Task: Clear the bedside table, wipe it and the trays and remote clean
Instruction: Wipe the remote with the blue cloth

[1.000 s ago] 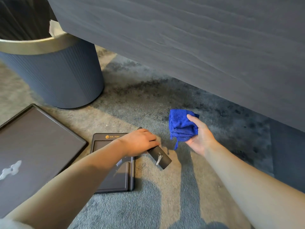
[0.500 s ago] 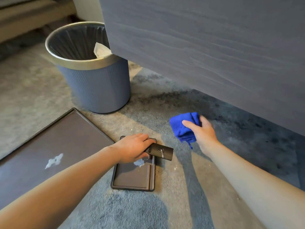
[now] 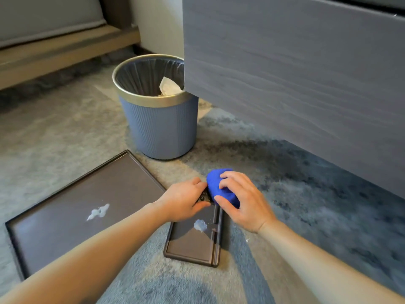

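L hand (image 3: 185,199) grips remote (image 3: 203,197); R hand (image 3: 243,200) presses cloth (image 3: 221,187), prob. touching.

There is one view only, from a camera on the person's head. It looks forward and steeply down at the carpet (image 3: 306,216), close to both forearms, which enter from the bottom edge. The wide lens bends the side of the cabinet (image 3: 295,73) at upper right.

Blue cloth (image 3: 221,189) looked like fluffy microfibre. Both trays, big (image 3: 65,207) and small (image 3: 192,244), were smooth dark stuff with a slight sheen. Bin (image 3: 162,128) was ribbed matt plastic with a brushed metal-looking rim. Carpet (image 3: 306,205) was fuzzy, cabinet side (image 3: 295,73) matt woodgrain.
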